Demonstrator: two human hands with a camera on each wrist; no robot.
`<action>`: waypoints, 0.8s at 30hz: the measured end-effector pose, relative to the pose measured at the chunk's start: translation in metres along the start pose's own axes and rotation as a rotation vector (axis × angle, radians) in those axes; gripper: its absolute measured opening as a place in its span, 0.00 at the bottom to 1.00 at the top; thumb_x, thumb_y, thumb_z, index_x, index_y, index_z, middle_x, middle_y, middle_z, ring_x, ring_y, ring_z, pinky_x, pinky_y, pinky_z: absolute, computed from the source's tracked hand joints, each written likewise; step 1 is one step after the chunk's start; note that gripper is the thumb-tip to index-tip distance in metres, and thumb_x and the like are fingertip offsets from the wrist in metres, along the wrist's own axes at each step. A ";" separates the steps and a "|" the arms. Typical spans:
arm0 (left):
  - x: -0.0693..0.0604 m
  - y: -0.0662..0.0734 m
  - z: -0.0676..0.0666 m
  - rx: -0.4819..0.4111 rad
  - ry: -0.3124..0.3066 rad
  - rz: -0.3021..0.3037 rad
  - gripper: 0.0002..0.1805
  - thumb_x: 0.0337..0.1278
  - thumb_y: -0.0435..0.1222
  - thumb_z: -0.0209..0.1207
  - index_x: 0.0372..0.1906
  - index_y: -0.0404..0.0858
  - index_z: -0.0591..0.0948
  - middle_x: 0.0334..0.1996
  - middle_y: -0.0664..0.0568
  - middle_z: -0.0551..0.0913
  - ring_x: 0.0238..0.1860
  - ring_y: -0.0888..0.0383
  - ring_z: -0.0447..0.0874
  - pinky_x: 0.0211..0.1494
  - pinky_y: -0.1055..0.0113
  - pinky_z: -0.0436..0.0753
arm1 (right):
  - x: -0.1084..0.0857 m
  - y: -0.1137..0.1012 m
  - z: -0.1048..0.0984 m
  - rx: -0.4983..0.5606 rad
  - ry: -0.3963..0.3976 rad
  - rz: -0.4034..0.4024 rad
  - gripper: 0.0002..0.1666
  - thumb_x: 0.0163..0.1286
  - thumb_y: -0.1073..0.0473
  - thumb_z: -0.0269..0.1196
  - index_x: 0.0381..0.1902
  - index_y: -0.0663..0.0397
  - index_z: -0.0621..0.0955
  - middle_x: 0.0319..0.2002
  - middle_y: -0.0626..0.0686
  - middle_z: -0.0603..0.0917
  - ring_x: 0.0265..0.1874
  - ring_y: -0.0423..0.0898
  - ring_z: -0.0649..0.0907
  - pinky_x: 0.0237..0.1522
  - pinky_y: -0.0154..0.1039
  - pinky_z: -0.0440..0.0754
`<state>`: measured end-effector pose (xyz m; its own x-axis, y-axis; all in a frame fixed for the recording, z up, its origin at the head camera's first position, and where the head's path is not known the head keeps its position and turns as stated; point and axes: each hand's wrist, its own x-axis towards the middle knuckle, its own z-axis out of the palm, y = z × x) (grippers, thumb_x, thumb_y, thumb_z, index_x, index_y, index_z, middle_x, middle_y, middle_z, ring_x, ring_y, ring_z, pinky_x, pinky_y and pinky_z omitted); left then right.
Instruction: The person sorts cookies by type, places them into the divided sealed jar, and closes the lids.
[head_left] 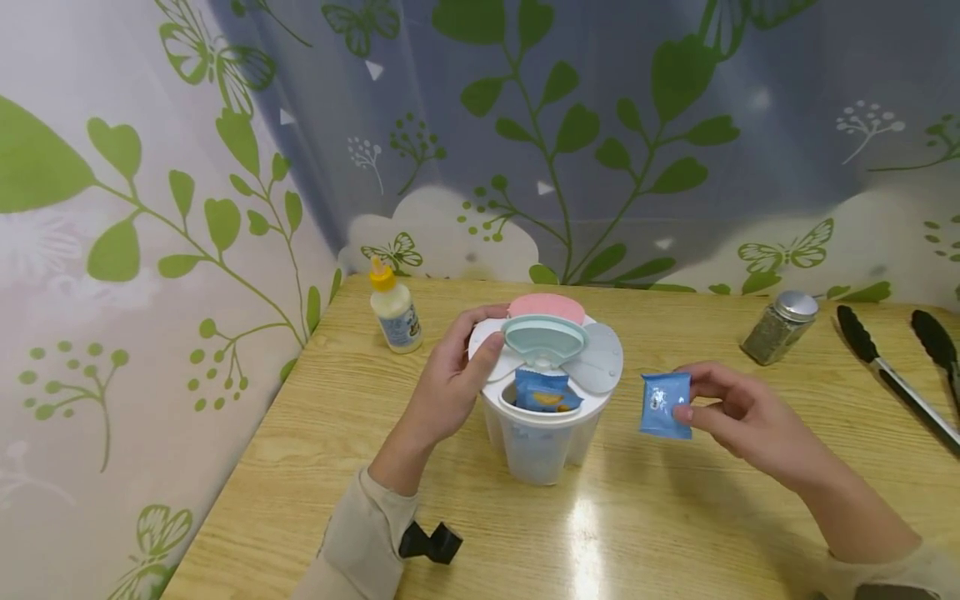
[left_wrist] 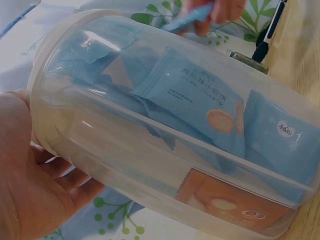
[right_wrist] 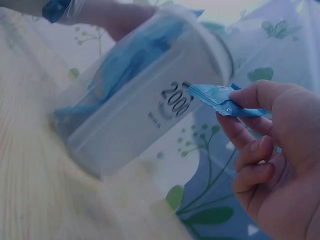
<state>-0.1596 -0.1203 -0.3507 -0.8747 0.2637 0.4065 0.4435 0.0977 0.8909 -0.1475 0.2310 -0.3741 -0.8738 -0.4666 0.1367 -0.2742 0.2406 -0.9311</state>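
Note:
A clear plastic storage canister point(head_left: 536, 454) stands upright on the wooden table, its white lid bearing pink, grey and mint green flaps. The mint flap point(head_left: 546, 340) is raised, and blue snack packets point(head_left: 543, 392) poke up through the front opening. My left hand point(head_left: 450, 379) grips the lid's left side, thumb on top. Between thumb and fingers, my right hand point(head_left: 750, 417) pinches a small blue snack packet point(head_left: 663, 408) to the right of the canister, apart from it. Through the wall, the left wrist view shows several blue packets and an orange packet point(left_wrist: 235, 202).
Behind and left stands a glue bottle point(head_left: 397, 317) with a yellow cap. Toward the back right are a seasoning jar point(head_left: 780, 327) with a silver lid and black-tipped tongs point(head_left: 896, 383). A leaf-patterned curtain point(head_left: 600, 167) hangs along the table's back edge.

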 end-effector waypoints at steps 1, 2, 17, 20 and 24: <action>0.000 0.000 0.000 0.001 0.000 0.002 0.19 0.77 0.38 0.48 0.64 0.33 0.71 0.67 0.45 0.73 0.69 0.52 0.71 0.69 0.63 0.75 | 0.000 -0.004 0.000 0.019 -0.006 -0.043 0.18 0.73 0.72 0.55 0.56 0.53 0.76 0.42 0.43 0.85 0.13 0.46 0.63 0.10 0.40 0.61; 0.000 0.000 0.000 0.002 0.001 0.004 0.19 0.77 0.38 0.48 0.64 0.33 0.71 0.67 0.45 0.73 0.69 0.52 0.71 0.69 0.63 0.74 | 0.000 -0.009 0.000 0.039 -0.015 -0.083 0.19 0.73 0.75 0.54 0.56 0.54 0.76 0.42 0.43 0.85 0.13 0.47 0.63 0.10 0.40 0.60; -0.001 0.000 0.000 0.010 0.004 0.009 0.18 0.77 0.38 0.48 0.63 0.34 0.71 0.67 0.45 0.73 0.69 0.52 0.71 0.70 0.60 0.74 | 0.021 -0.075 0.041 0.128 -0.052 -0.331 0.17 0.67 0.80 0.56 0.49 0.62 0.79 0.37 0.47 0.85 0.26 0.38 0.85 0.21 0.33 0.77; -0.001 0.000 0.000 0.003 0.003 0.014 0.19 0.77 0.39 0.48 0.63 0.34 0.71 0.67 0.45 0.73 0.69 0.52 0.71 0.70 0.62 0.74 | 0.026 -0.091 0.052 0.024 0.004 -0.277 0.13 0.68 0.75 0.60 0.48 0.58 0.80 0.37 0.46 0.85 0.28 0.41 0.87 0.18 0.35 0.75; -0.001 -0.001 0.000 -0.009 0.002 0.017 0.19 0.77 0.41 0.48 0.63 0.34 0.71 0.67 0.45 0.73 0.69 0.53 0.71 0.69 0.64 0.75 | 0.032 -0.104 0.063 -0.054 0.067 -0.235 0.10 0.68 0.71 0.63 0.45 0.55 0.80 0.33 0.46 0.84 0.19 0.40 0.81 0.12 0.36 0.67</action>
<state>-0.1595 -0.1203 -0.3522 -0.8675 0.2634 0.4219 0.4565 0.0845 0.8857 -0.1215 0.1380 -0.2940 -0.8075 -0.4585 0.3712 -0.4925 0.1777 -0.8520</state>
